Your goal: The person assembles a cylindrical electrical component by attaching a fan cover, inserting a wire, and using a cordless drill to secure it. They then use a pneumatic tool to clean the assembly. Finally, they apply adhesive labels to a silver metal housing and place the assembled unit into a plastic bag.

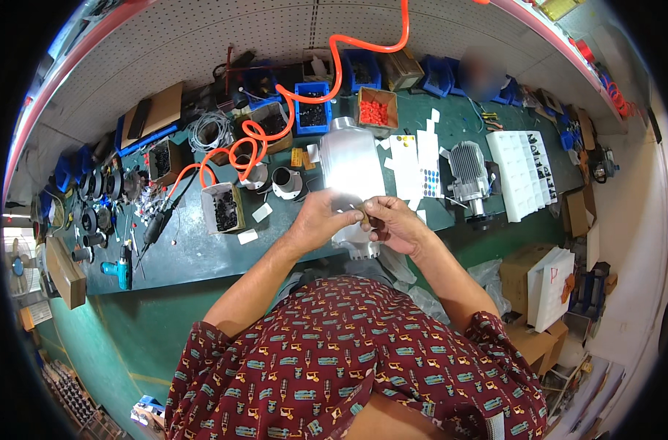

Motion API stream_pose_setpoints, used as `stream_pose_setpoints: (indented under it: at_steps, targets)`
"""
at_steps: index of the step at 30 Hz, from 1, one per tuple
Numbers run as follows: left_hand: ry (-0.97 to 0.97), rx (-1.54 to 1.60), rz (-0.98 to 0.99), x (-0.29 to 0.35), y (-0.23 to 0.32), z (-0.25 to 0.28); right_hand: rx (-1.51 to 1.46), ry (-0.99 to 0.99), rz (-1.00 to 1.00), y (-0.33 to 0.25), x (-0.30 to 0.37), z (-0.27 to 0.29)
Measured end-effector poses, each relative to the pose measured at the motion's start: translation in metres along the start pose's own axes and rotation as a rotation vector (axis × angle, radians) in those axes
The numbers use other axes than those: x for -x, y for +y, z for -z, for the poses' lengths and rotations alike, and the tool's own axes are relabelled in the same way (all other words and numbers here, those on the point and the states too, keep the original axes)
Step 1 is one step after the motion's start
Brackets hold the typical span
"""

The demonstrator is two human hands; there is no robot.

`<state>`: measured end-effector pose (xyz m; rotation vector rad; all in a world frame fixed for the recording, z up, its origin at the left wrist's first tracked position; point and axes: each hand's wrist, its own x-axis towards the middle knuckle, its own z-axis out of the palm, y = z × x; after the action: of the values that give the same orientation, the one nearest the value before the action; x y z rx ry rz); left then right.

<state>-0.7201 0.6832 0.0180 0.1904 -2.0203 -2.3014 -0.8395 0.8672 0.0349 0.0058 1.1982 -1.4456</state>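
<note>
Both hands sat right in the middle of my feed, fingertips meeting above the near part of a shiny silver housing (352, 158). The left hand (319, 221) had its thumb and curled fingers closed on one side of a small brownish piece (364, 213), and the right hand (396, 224) pinched it from the other side, so neither one was spread. Couldn't tell you what the piece actually was from my end, since it was tiny and mostly covered by fingers.

The housing lay lengthwise on a green workbench (194, 265), narrower round neck pointing away from the wearer, near end by the front edge. A big glare spot washed out the metal just beyond the hands.

To the right I had white sheets (428, 158) with coloured dots, then a grey finned motor (467, 169), then a white tray (508, 180). On the left there was a cup-shaped part (285, 180), a box of black bits (222, 205), and, way out near the bench's front edge, a teal drill (117, 271). Behind the housing stood a blue bin (312, 130) and a cardboard box (381, 131) of bright red parts (373, 112). An orange hose (336, 66) hung from above and looped down over the left side.
</note>
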Motion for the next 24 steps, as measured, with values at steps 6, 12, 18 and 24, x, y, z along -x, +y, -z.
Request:
stream_pose_setpoints:
  at_steps: [6, 12, 18, 24]
  targets:
    - [0.032, -0.031, 0.023, -0.009, 0.004, -0.011, 0.022, -0.031, 0.006, -0.013, -0.005, 0.013]
    - [0.079, -0.021, 0.065, -0.021, 0.001, -0.022, 0.009, -0.105, 0.000, -0.031, -0.008, 0.030]
    - [0.111, -0.051, 0.100, -0.033, 0.003, -0.032, 0.014, -0.162, -0.022, -0.040, -0.013, 0.047]
    - [0.109, -0.112, 0.121, -0.042, 0.005, -0.038, 0.102, -0.114, -0.006, -0.046, -0.014, 0.057]
